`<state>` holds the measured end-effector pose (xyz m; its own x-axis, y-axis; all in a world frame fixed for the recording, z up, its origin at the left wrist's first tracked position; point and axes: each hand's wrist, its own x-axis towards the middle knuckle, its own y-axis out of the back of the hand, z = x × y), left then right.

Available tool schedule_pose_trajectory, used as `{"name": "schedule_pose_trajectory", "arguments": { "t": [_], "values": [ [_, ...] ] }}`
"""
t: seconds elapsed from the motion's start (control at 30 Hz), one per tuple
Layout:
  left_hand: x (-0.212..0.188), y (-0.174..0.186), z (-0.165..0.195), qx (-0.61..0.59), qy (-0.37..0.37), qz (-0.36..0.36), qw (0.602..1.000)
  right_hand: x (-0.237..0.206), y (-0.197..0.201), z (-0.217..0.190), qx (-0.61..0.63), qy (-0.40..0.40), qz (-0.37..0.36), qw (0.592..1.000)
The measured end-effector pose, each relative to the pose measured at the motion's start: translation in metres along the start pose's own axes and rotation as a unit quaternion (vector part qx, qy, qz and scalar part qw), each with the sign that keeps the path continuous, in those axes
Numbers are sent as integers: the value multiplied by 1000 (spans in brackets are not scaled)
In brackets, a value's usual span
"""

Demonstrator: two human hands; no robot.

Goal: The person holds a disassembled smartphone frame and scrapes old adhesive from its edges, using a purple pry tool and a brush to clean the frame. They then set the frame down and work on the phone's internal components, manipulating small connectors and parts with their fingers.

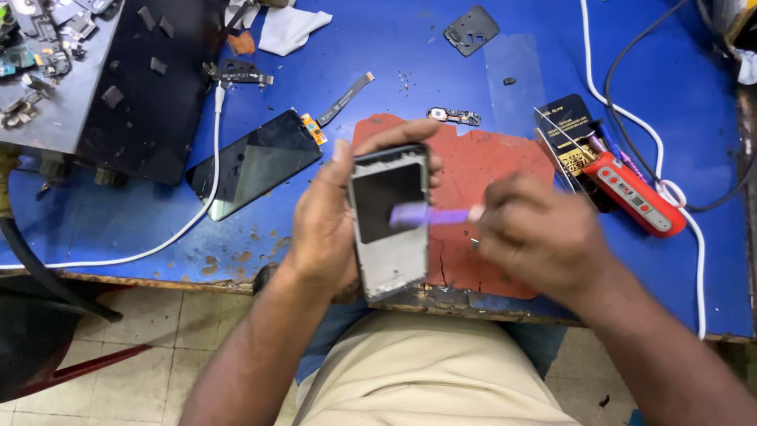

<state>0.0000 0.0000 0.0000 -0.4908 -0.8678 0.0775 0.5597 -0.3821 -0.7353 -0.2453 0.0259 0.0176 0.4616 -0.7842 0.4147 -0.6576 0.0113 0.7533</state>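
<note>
1. Phone frame (pixel 389 221): held above the desk (pixel 441 55) edge; judged light, thin, easily bent; grip by the long edges.
2. Left hand (pixel 327 217): closed around the frame's sides.
3. Right hand (pixel 536 237): pinched shut on a purple tool (pixel 430 214), tip on the frame.
4. Red mat (pixel 481 181) lies beneath.

Silver-grey phone frame (pixel 390 225), purple tool (pixel 430 214), red mat (pixel 481 177), blue table (pixel 426 63)
</note>
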Motion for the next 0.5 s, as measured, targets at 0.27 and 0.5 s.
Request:
{"name": "schedule_pose_trajectory", "arguments": {
  "t": [0.27, 0.5],
  "values": [
    [-3, -4, -14, -31, 7, -1, 999, -15, 26, 7, 34, -33, -7, 999],
    [-8, -8, -20, 39, 3, 24, 999, -17, 1, 5, -28, -51, 58, 997]
  ]
}}
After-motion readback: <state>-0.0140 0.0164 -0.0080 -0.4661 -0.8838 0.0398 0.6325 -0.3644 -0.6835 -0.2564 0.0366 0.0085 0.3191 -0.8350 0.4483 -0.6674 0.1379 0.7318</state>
